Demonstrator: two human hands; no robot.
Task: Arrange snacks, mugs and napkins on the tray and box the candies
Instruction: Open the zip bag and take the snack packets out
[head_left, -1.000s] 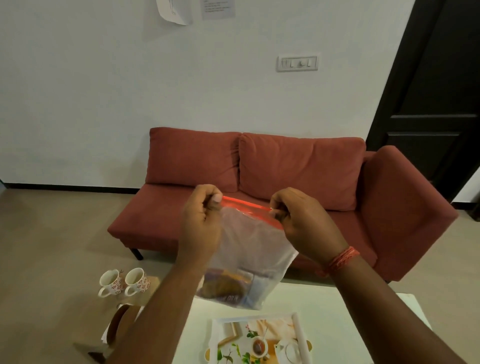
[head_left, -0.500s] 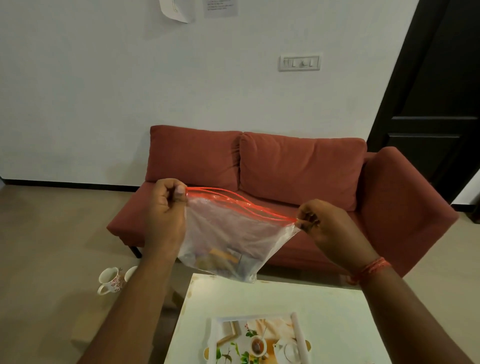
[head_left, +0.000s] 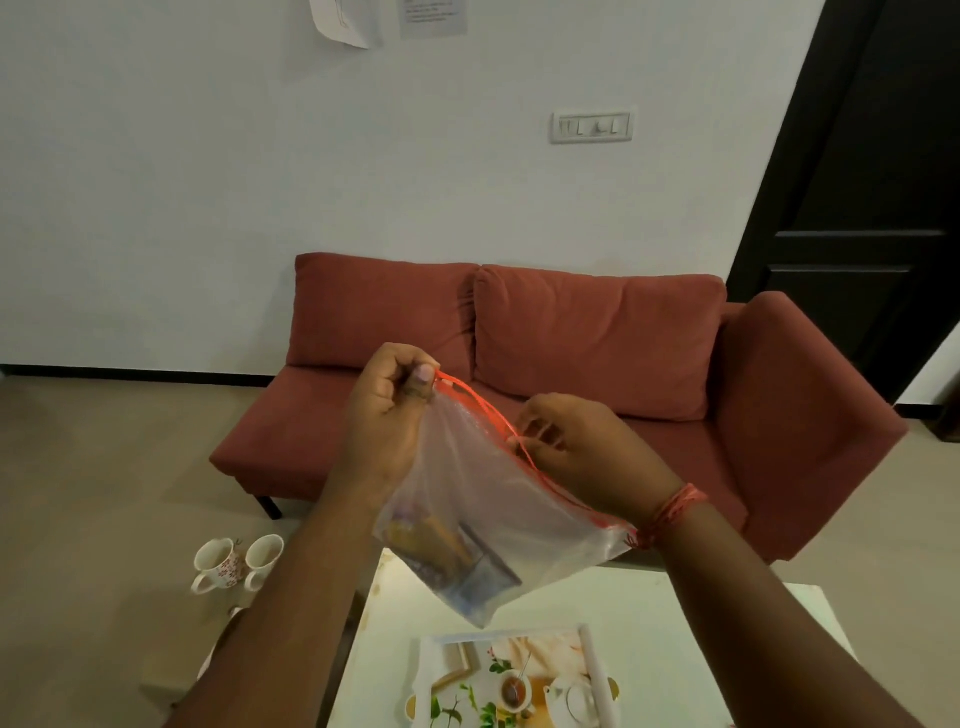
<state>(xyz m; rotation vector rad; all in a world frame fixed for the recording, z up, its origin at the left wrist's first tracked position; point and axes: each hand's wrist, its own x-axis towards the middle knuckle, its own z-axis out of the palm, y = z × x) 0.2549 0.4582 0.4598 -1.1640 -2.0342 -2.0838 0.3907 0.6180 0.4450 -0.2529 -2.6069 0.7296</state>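
Observation:
I hold a clear zip bag (head_left: 493, 499) with a red seal strip in the air above the white table (head_left: 649, 613). Snack packets (head_left: 447, 556) lie in its lower corner. My left hand (head_left: 389, 410) pinches the bag's upper left corner. My right hand (head_left: 576, 447) has its fingers at the red seal's middle, where the mouth is parted. A tray (head_left: 431, 670) with a printed tea picture lies on the table near the bottom edge. Two white flowered mugs (head_left: 236, 564) stand to the left, lower than the table.
A red sofa (head_left: 571, 364) stands against the white wall behind the table. A dark door (head_left: 872, 208) is at the right. Bare floor stretches to the left.
The bag has tilted so its seal runs down to the right. My right hand has slid from the bag's far corner to the seal's middle. My left hand has moved right.

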